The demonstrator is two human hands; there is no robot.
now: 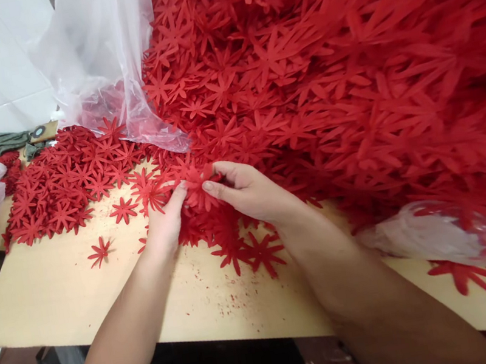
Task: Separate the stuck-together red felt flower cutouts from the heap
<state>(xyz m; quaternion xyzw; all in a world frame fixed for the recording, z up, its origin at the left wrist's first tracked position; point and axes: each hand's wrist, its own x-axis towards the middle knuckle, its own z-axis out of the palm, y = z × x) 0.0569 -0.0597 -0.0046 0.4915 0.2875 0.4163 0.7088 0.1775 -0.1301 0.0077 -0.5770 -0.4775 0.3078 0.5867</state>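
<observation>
Between my two hands is a red flower-shaped cutout with several narrow petals, raised a little above the pieces around it. My right hand pinches its right side between thumb and fingers. On the other side, the thumb of my left hand presses on the petals, with its other fingers hidden beneath. More red cutouts lie under and just in front of my hands, among them a single one near my right wrist. Two loose cutouts, one and another, rest left of my left hand.
A huge heap of red cutouts fills the back and right. A smaller pile lies at left. A clear plastic bag hangs at the back; another crumpled bag sits at right. Red crumbs dot the wooden table.
</observation>
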